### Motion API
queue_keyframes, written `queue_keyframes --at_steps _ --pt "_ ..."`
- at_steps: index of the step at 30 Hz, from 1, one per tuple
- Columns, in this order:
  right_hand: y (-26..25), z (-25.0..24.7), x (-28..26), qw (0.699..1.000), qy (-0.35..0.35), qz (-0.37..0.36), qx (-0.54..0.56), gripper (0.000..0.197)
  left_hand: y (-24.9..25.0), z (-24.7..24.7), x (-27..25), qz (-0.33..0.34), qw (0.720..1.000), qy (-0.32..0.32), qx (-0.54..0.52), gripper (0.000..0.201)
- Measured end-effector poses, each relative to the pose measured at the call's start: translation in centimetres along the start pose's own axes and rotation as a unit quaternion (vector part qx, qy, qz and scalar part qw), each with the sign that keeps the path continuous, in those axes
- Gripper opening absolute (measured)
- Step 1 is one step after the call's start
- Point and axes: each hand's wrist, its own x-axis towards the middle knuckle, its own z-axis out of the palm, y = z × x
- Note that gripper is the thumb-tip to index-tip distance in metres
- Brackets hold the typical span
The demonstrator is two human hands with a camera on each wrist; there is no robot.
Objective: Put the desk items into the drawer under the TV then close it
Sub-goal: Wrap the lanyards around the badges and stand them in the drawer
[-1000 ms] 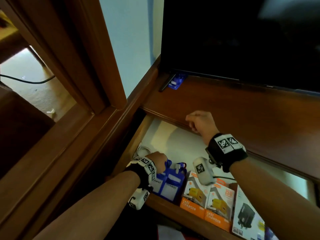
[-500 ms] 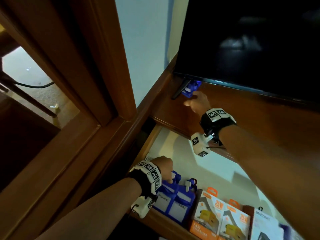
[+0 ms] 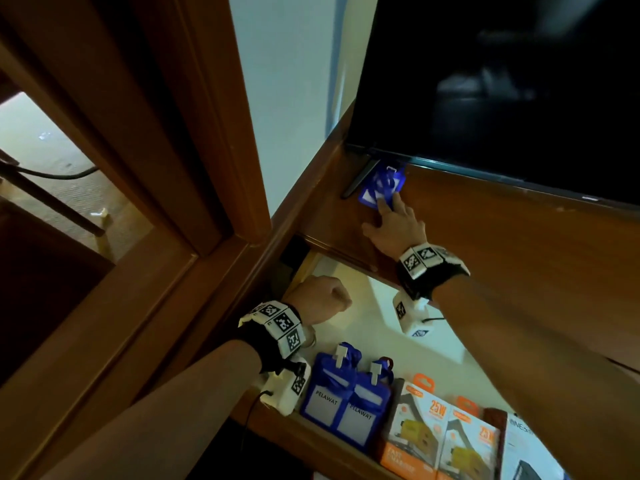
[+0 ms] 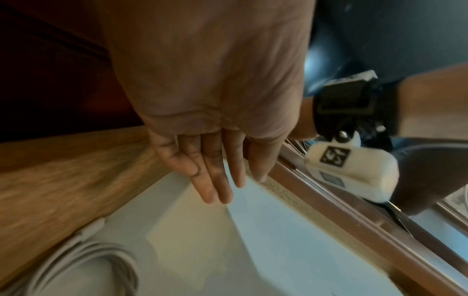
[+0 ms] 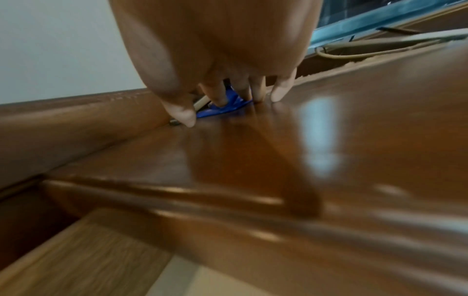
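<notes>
A blue badge holder (image 3: pixel 377 183) lies on the wooden desk top (image 3: pixel 502 244), beside the TV's foot. My right hand (image 3: pixel 375 216) reaches across the desk with its fingers stretched out. Its fingertips (image 5: pixel 220 101) press on the blue badge holder (image 5: pixel 228 107), with the thumb down beside it. Below, the drawer (image 3: pixel 377 323) stands open. My left hand (image 3: pixel 325 296) hovers over the drawer's back left corner, its fingers (image 4: pixel 215 180) loose and holding nothing. Two blue "PELAWAT" badge holders (image 3: pixel 346 400) lie at the drawer's front.
The black TV (image 3: pixel 502 81) hangs low over the desk, its foot (image 3: pixel 356 181) right by the badge holder. Orange charger boxes (image 3: pixel 429 434) and a white box (image 3: pixel 526 452) fill the drawer's front. A coiled white cable (image 4: pixel 76 266) lies in its left corner.
My right hand went from the desk's front edge across the top to the blue badge holder. My left hand lifted off the badge holders in the drawer and moved back.
</notes>
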Motion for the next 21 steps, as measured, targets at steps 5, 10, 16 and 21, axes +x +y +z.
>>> queue_keyframes --at_steps 5,10,16,21 --pt "2.4 0.9 -6.1 0.999 0.03 0.014 0.005 0.09 1.7 0.1 -0.7 0.016 0.998 0.021 -0.057 0.01" --pt "5.0 3.0 -11.1 0.998 0.049 0.024 -0.042 0.082 3.4 0.5 -2.1 0.039 0.996 0.033 -0.067 0.006" --pt "6.9 4.0 -14.1 0.988 0.155 -0.001 0.002 0.042 4.8 1.8 -3.1 0.036 0.997 0.023 -0.07 0.014" --pt "7.7 3.6 -16.2 0.966 0.202 0.044 0.153 0.01 7.6 3.7 -3.8 0.056 0.994 0.047 -0.077 0.024"
